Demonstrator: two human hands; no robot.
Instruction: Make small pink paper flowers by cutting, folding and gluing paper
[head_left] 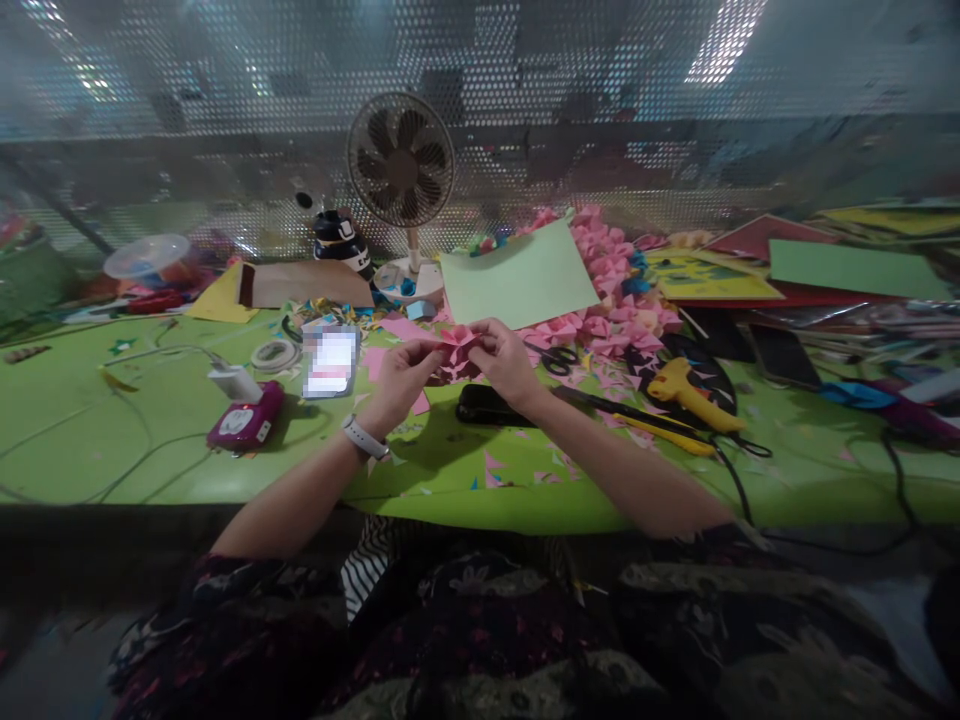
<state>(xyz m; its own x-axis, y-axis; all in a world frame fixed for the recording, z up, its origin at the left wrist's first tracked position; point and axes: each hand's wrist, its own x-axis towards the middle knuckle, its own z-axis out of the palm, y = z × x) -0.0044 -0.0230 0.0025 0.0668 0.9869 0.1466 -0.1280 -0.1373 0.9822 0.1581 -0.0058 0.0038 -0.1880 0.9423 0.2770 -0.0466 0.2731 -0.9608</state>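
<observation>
Between my hands, above the middle of the green table [450, 500], is a pink paper flower [459, 340]. My left hand [405, 378] pinches its left side, fingers closed. On the other side my right hand [506, 362] grips the flower between thumb and fingers. Just beyond lie a heap of pink paper flowers [604, 255] and a light green paper sheet [517, 275]. Scissors [556, 358] rest right of my right hand, and a black case-like object [491, 405] sits under my right wrist. Pink paper scraps [491, 468] are scattered nearby.
A phone [330, 362], tape rolls [276, 355] and a purple power adapter [246, 415] with cables lie left. A yellow glue gun [694, 393] and a long black-and-yellow tool [645, 422] lie right. A fan [403, 165] stands behind, before a perforated metal screen [525, 100].
</observation>
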